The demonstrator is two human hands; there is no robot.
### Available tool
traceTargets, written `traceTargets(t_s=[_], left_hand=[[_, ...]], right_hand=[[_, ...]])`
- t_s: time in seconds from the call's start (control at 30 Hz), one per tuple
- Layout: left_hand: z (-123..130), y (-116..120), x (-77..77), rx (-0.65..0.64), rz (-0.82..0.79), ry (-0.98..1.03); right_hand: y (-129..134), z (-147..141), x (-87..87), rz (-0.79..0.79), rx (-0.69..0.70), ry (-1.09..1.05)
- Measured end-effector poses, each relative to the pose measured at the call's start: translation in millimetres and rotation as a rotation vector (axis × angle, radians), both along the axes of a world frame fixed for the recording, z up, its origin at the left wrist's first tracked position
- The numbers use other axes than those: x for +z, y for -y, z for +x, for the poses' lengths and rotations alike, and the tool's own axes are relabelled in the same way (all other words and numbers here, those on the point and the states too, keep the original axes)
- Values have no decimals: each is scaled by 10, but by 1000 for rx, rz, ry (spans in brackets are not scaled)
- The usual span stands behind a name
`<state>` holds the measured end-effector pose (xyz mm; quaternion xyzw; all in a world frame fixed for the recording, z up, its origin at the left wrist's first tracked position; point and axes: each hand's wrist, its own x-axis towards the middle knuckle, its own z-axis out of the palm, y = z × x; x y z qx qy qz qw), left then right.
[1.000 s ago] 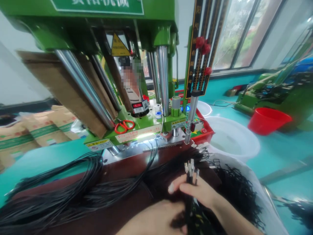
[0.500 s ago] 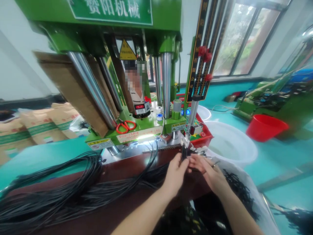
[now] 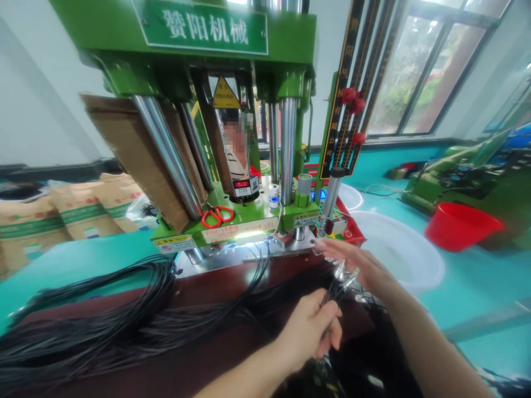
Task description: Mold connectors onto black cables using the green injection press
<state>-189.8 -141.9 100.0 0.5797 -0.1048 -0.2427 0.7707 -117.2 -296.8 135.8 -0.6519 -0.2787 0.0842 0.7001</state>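
Observation:
My left hand (image 3: 309,327) is closed around a small bundle of black cables (image 3: 334,288). Shiny metal connectors (image 3: 350,278) stick up from the bundle, just above the fist. My right hand (image 3: 360,264) is over the far side of those connectors, its fingers stretched out and flat. More pale metal ends show partly below the right palm; whether the palm touches any of them I cannot tell. A thick spread of long black cables (image 3: 136,326) lies across the dark red tabletop (image 3: 199,296) to the left.
Behind the table stands a green press (image 3: 286,30) with steel columns. Orange-handled scissors (image 3: 217,213) rest on its plate. Cardboard (image 3: 124,149) leans at its left, near paper sacks (image 3: 77,213). A white basin (image 3: 418,254) and a red bucket (image 3: 460,228) are on the right.
Both hands were close together on the cable ends. My left hand has come nearer with the bundle, tilting it rightward. My right hand has moved up and flattened out. The view has shifted slightly.

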Motion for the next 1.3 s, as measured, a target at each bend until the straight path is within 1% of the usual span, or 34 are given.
traceTargets(t_s=[0.03,0.07,0.1,0.17,0.2,0.23,0.3,0.33,0.37,0.4,0.47,0.53,0.6,0.63,0.7,0.77,0.87,0.9,0.97,1.03,1.1,1.2,1.27,1.3], left_hand=[[2,20,-45,23,-9,-20],[10,33,-80,58,-25,-41],[21,39,-103,107,-51,-62],[42,37,-128,195,-107,-93],[49,34,-135,194,-119,-106],[54,33,-143,156,-113,-119],[58,50,-174,36,-68,-143],[61,68,-195,2,-45,-151],[64,91,-218,5,-28,-153],[70,116,-239,34,-17,-149],[89,164,-261,77,1,-132],[116,199,-244,33,32,-117],[148,223,-200,-4,59,-107],[163,233,-179,7,65,-102],[187,250,-162,77,53,-87],[202,258,-193,143,22,-69],[209,251,-295,157,4,-55],[209,248,-327,137,19,-55],[211,252,-371,89,60,-50],[218,269,-383,74,99,-47],[229,292,-375,91,110,-64],[248,321,-364,112,46,-145],[261,326,-372,119,-28,-206],[271,322,-382,126,-59,-233]], right_hand=[[-26,2,37,-71,116,-23],[-36,5,56,-135,188,-42],[-31,8,62,-192,213,-45],[16,4,49,-303,185,-30],[51,-2,37,-347,172,-14],[86,-11,25,-371,179,9],[145,-32,9,-368,243,57],[163,-40,6,-365,274,77],[173,-45,6,-379,288,97],[175,-45,7,-414,280,109],[158,-31,3,-527,221,118],[122,0,-22,-629,153,123],[77,37,-74,-609,161,105],[57,53,-105,-561,191,89],[32,78,-162,-457,257,63],[39,97,-198,-409,312,45],[89,130,-205,-398,401,-8],[99,144,-198,-374,406,-29],[85,167,-177,-311,360,-58],[18,178,-152,-322,298,-80],[-80,176,-133,-447,287,-102],[-220,170,-138,-698,272,-64],[-282,182,-172,-797,249,4],[-305,197,-195,-814,248,31]])
